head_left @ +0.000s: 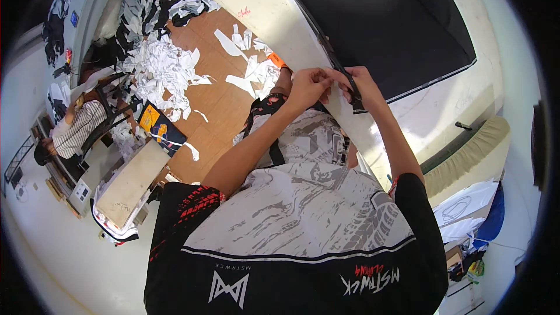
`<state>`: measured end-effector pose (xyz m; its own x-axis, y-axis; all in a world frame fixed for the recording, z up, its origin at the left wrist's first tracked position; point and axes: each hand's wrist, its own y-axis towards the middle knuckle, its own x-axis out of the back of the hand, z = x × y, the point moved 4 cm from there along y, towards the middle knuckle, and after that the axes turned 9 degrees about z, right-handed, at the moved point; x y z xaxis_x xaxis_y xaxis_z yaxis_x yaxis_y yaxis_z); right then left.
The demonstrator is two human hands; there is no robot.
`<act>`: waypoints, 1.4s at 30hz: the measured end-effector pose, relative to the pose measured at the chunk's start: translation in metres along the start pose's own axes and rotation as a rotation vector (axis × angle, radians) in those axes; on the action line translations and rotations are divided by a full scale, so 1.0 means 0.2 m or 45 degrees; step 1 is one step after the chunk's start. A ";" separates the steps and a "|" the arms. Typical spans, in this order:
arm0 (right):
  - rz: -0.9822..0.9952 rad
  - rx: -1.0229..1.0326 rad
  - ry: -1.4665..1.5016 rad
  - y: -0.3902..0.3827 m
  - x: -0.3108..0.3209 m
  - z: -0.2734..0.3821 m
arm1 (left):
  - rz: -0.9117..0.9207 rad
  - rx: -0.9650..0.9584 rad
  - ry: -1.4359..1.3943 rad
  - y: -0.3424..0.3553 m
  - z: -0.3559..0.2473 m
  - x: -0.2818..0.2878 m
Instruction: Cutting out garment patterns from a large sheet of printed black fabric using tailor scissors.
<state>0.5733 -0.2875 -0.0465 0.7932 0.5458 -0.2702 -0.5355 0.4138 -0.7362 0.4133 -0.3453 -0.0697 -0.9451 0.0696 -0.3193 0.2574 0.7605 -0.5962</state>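
A long, narrow black strip [324, 41] runs down along the white table's [274, 0] near edge, beside a large black cloth panel [396, 17] that lies flat with a pale printed edge. The strip's lower end hangs by my right hand [363, 86], whose fingers close around it. My left hand [310, 88] is right beside it, with thumb and fingertips pinched together almost against the right fingers. Whatever sits between the left fingertips is too small or hidden to make out.
White and black cloth scraps [160, 70] heap on the brown floor [198, 35] at the left. Another person [81, 125] in a striped top sits at far left near a small table [131, 186]. A padded board with a beige cover [466, 151] stands at the right.
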 end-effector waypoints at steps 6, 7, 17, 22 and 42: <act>0.063 0.191 0.077 0.05 -0.02 0.17 | -0.019 0.011 -0.078 -0.01 -0.01 -0.02; 0.067 0.202 0.070 0.06 -0.01 0.18 | -0.022 -0.001 -0.073 0.00 -0.01 -0.02; 0.020 0.095 0.042 0.11 -0.04 0.26 | 0.025 -0.008 -0.074 0.00 0.04 -0.05; 0.003 0.086 -0.014 0.16 -0.06 0.35 | 0.025 -0.008 -0.028 0.01 0.05 -0.06; -0.029 0.106 -0.040 0.28 -0.05 0.53 | 0.024 -0.064 0.063 0.00 0.04 -0.11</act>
<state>0.5052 -0.1928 -0.0192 0.7965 0.5578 -0.2335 -0.5408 0.4844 -0.6877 0.4359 -0.3515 -0.0688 -0.9492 0.1152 -0.2927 0.2662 0.7900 -0.5523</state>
